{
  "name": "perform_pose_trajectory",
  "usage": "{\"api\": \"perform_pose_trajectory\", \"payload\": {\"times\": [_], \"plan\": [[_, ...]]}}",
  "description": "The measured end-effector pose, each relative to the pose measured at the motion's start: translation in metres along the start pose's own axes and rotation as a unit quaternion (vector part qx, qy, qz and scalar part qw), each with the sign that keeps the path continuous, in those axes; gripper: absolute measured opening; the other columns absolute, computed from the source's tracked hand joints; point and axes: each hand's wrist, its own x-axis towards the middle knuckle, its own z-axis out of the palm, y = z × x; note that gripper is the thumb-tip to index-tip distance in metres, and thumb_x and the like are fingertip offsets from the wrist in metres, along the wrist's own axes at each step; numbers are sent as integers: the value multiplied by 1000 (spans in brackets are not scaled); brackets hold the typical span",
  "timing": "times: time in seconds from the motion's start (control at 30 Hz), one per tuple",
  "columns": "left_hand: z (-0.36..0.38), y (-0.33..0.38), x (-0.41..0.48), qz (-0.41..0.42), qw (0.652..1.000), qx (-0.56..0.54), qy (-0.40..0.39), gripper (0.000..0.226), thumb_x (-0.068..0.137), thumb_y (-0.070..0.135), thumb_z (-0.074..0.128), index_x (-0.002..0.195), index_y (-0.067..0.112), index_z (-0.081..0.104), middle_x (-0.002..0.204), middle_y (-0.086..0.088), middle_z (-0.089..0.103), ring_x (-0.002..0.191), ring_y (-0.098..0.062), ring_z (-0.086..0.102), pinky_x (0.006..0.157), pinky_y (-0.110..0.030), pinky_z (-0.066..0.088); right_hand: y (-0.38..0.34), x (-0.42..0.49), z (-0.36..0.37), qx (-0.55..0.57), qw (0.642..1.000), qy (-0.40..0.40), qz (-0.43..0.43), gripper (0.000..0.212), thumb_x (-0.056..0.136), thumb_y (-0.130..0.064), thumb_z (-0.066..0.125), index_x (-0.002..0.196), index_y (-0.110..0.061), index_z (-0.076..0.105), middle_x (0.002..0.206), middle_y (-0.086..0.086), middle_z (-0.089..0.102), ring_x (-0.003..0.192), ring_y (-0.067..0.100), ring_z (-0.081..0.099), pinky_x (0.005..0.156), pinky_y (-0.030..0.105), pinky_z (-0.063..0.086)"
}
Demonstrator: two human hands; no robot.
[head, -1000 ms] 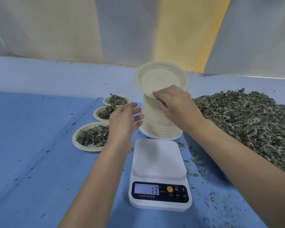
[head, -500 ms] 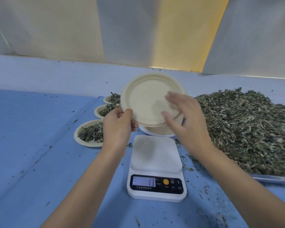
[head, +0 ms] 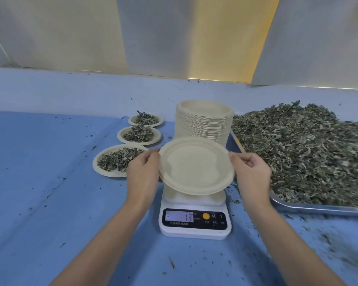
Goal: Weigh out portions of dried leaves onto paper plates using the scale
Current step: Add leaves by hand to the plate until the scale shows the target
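An empty cream paper plate (head: 195,167) is held level just over the platform of the white digital scale (head: 194,223), whose display reads -13. My left hand (head: 143,174) grips the plate's left rim and my right hand (head: 250,174) pinches its right rim. Whether the plate touches the platform cannot be told. Behind it stands a tall stack of paper plates (head: 204,122). A big heap of dried leaves (head: 302,151) lies on a metal tray (head: 318,207) at the right.
Three paper plates with leaf portions (head: 116,162) (head: 139,134) (head: 145,120) line up at the left of the stack. Loose leaf bits litter the blue table cover (head: 39,182), mostly at the right front. A pale wall rises behind the table.
The top plate came off the stack in my right hand, my left hand took its other rim, and both hands brought it down and level over the scale.
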Motion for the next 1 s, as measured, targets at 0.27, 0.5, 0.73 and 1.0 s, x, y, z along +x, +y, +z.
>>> {"api": "perform_pose_trajectory", "payload": {"times": [0.27, 0.5, 0.73, 1.0], "plan": [[-4, -18, 7, -53, 998, 21, 15, 37, 91, 17, 43, 60, 1, 54, 45, -1, 40, 39, -13, 33, 35, -15, 26, 17, 0, 2, -44, 998, -42, 34, 39, 91, -35, 56, 75, 0, 64, 62, 7, 59, 60, 19, 51, 63, 41, 46], [-2, -20, 5, -50, 998, 45, 14, 31, 92, 14, 40, 76, 8, 66, 50, -6, 46, 37, -6, 43, 34, -10, 33, 22, 0, 1, -57, 996, -44, 54, 32, 93, -29, 51, 70, -19, 69, 65, 1, 65, 65, 21, 57, 72, 51, 52], [-3, -20, 4, -58, 997, 54, 25, 31, 94, 13, 39, 79, 11, 67, 53, -4, 49, 50, -14, 47, 33, -10, 33, 25, -2, 2, -67, 995, -49, 54, 24, 88, -20, 52, 73, -18, 70, 65, -4, 65, 72, 22, 61, 76, 49, 51], [-6, -16, 3, -20, 994, 100, 47, 25, 92, 20, 38, 84, 7, 59, 58, -9, 49, 49, -10, 47, 55, -30, 37, 22, 0, -3, -59, 998, -29, 18, 21, 93, -21, 46, 85, -21, 66, 71, -7, 59, 66, 10, 53, 67, 32, 45]]}}
